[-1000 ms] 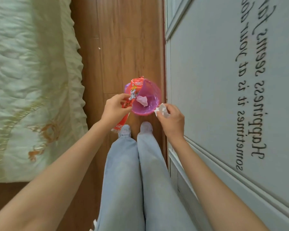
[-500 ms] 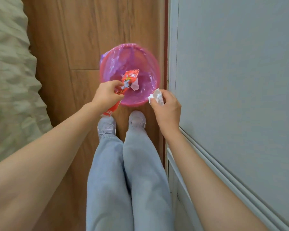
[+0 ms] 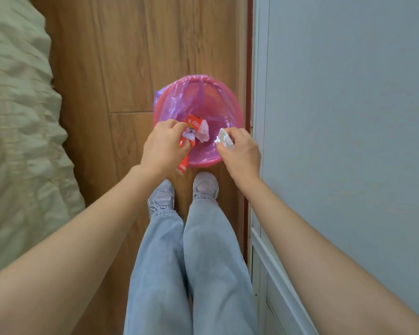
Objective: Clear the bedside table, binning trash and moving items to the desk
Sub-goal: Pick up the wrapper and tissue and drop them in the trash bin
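- Two hands now over the bin (image 3: 230, 102), nearer than half a second ago.
- Left hand (image 3: 163, 146) fingers clamped on red wrapper (image 3: 191, 124), its top past the rim.
- Right hand (image 3: 240, 151) pinches crumpled tissue (image 3: 224, 139) above the rim.
- Drop looks imminent; another tissue (image 3: 203, 134) lies inside.
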Demonstrator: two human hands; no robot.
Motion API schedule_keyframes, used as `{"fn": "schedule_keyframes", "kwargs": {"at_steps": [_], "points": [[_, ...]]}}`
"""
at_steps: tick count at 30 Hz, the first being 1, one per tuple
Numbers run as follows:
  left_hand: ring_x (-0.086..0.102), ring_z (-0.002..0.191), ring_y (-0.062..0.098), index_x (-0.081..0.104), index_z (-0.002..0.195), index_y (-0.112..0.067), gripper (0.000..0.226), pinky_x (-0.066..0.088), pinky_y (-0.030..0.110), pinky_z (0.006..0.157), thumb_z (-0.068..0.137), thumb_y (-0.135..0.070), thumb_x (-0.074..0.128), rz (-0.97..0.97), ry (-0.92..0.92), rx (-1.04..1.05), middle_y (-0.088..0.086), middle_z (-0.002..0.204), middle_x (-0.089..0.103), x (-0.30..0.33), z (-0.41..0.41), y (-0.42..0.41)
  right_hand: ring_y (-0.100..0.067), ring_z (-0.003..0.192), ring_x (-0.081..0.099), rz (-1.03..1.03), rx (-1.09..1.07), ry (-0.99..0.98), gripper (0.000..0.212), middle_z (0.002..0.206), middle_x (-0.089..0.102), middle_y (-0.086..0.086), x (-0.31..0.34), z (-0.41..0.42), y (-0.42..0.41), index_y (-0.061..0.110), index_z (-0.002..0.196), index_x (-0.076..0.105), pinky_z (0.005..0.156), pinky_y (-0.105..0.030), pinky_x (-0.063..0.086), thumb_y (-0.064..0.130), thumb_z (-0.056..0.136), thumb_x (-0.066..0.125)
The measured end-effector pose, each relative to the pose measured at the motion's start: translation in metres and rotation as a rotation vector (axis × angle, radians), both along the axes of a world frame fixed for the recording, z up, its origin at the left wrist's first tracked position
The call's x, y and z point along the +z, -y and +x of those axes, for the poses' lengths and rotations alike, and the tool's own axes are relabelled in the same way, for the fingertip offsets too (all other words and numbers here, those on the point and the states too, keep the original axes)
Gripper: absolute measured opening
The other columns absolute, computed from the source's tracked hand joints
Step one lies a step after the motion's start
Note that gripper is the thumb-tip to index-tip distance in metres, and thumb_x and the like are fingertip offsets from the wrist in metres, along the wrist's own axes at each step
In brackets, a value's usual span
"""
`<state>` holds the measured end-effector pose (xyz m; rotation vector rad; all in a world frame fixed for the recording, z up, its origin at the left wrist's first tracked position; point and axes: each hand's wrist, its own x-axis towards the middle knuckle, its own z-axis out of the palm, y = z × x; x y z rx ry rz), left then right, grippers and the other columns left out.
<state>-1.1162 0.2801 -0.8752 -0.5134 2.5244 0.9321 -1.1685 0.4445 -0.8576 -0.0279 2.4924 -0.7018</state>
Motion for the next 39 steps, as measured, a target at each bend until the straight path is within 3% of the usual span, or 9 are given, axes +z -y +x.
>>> {"fn": "schedule_keyframes", "kwargs": {"at_steps": [5,10,12,14,16,19,26,33,39], "points": [[0.056,0.098,0.039,0.063,0.108,0.0,0.031,0.045,0.045,0.076,0.08,-0.013,0.058,-0.113,-0.08,-0.064,0.017,0.104,0.064,0.009,-0.004,0.0,-0.021,0.094,0.058,0.081,0.192,0.028,0.028,0.109,0.061,-0.003,-0.02,-0.014,0.021,0.016,0.113,0.064,0.069,-0.028,0.04,0.022,0.086,0.06],[0.057,0.093,0.037,0.062,0.098,-0.001,0.046,0.045,0.044,0.072,0.074,-0.029,0.036,-0.215,-0.086,-0.062,0.016,0.097,0.063,0.012,0.0,0.008,-0.03,0.112,0.054,0.165,0.357,0.149,0.043,0.127,0.053,-0.008,-0.035,-0.027,0.041,0.011,0.126,0.055,0.088,-0.039,0.045,0.028,0.087,0.061],[0.056,0.097,0.037,0.061,0.1,-0.001,0.038,0.044,0.044,0.074,0.075,-0.024,0.044,-0.245,-0.067,-0.058,0.017,0.101,0.063,0.017,0.003,0.014,-0.031,0.12,0.049,0.22,0.365,0.173,0.043,0.132,0.05,-0.011,-0.029,-0.032,0.045,0.008,0.129,0.053,0.096,-0.042,0.041,0.029,0.092,0.051],[0.056,0.098,0.037,0.061,0.1,-0.001,0.032,0.044,0.045,0.075,0.075,-0.017,0.052,-0.264,-0.069,-0.048,0.017,0.104,0.062,0.027,0.007,0.021,-0.03,0.124,0.045,0.271,0.346,0.122,0.043,0.133,0.051,-0.012,-0.014,-0.035,0.046,0.006,0.13,0.052,0.1,-0.044,0.04,0.03,0.096,0.043],[0.056,0.097,0.037,0.061,0.099,-0.001,0.034,0.044,0.044,0.074,0.074,-0.018,0.047,-0.281,-0.082,-0.039,0.017,0.103,0.063,0.045,0.011,0.027,-0.028,0.128,0.043,0.281,0.346,0.034,0.041,0.134,0.052,-0.011,0.007,-0.035,0.046,0.007,0.13,0.053,0.104,-0.045,0.039,0.03,0.098,0.041],[0.055,0.1,0.035,0.06,0.105,-0.003,0.041,0.044,0.043,0.077,0.079,-0.024,0.036,-0.305,-0.1,-0.02,0.015,0.107,0.062,0.091,0.013,0.039,-0.027,0.131,0.04,0.247,0.363,-0.062,0.04,0.136,0.052,-0.01,0.053,-0.03,0.044,0.008,0.129,0.054,0.108,-0.045,0.037,0.03,0.098,0.041],[0.057,0.101,0.036,0.061,0.105,-0.001,0.029,0.046,0.044,0.078,0.079,-0.013,0.057,-0.316,-0.189,0.091,0.016,0.108,0.064,0.249,0.028,0.07,-0.03,0.136,0.037,0.172,0.388,-0.163,0.039,0.139,0.05,-0.013,0.209,0.002,0.042,0.007,0.127,0.057,0.11,-0.046,0.033,0.03,0.097,0.046],[0.056,0.107,0.034,0.06,0.112,0.0,0.034,0.047,0.046,0.084,0.08,-0.012,0.061,-0.347,-0.286,0.181,0.016,0.112,0.063,0.388,0.062,0.091,-0.033,0.132,0.044,0.038,0.356,-0.39,0.036,0.136,0.054,-0.016,0.375,0.016,0.066,0.006,0.123,0.06,0.109,-0.047,0.037,0.025,0.095,0.05],[0.055,0.112,0.032,0.059,0.118,-0.001,0.038,0.047,0.047,0.089,0.082,-0.015,0.063,-0.38,-0.335,0.272,0.015,0.117,0.062,0.474,0.083,0.099,-0.028,0.139,0.034,-0.003,0.396,-0.478,0.038,0.144,0.047,-0.012,0.471,0.013,0.09,0.011,0.131,0.055,0.115,-0.041,0.026,0.028,0.098,0.048]]}}
